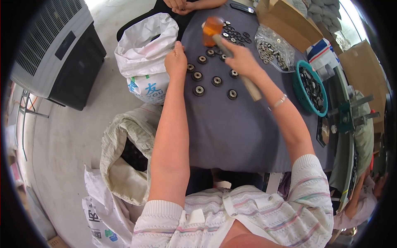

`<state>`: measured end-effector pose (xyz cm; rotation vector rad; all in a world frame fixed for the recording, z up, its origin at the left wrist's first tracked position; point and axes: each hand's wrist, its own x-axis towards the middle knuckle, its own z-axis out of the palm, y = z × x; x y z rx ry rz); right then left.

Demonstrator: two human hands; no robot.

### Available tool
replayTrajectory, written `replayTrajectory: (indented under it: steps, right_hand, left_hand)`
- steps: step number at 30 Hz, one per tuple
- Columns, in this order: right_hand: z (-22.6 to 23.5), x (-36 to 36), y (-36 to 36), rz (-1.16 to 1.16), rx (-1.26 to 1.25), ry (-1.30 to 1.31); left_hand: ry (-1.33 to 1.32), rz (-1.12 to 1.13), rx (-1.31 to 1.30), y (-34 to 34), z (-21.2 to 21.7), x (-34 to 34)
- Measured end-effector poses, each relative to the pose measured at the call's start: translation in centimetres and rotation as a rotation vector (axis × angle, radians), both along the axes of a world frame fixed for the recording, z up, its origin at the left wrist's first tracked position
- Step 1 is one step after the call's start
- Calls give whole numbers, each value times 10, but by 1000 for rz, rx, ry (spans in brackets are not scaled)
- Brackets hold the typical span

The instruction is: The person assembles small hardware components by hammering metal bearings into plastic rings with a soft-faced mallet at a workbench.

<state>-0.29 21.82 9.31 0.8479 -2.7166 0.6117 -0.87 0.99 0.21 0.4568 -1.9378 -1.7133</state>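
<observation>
My right hand [240, 58] grips the wooden handle of an orange-headed mallet [250, 88], held over the table's far part. The mallet head is slightly smeared by motion. My left hand [176, 62] is closed at the table's left edge, beside a white sack; what its fingers hold, if anything, is hidden. Between and below my hands, several small black wheels with metal bearing centres [216, 81] lie spread on the grey cloth. Beyond the mallet, more black rings [244, 37] lie close together, some without metal centres.
A clear bag of metal bearings [273, 49] and a teal basket of black parts [300, 89] stand on the right. Cardboard boxes [289, 18] are behind. Open sacks [149, 62] line the table's left side, near an air cooler [62, 53]. Another person's clasped hands [180, 5] show at the far edge.
</observation>
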Motion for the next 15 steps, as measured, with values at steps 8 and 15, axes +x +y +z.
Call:
replayTrajectory:
  steps: [8, 15]
  right_hand:
    - [6, -6, 0, 50, -96, 121]
    - [26, 9, 9, -109, -235, -38]
  left_hand:
    - [-1, 12, 35, -5, -5, 0]
    - [-1, 26, 36, -9, -4, -3]
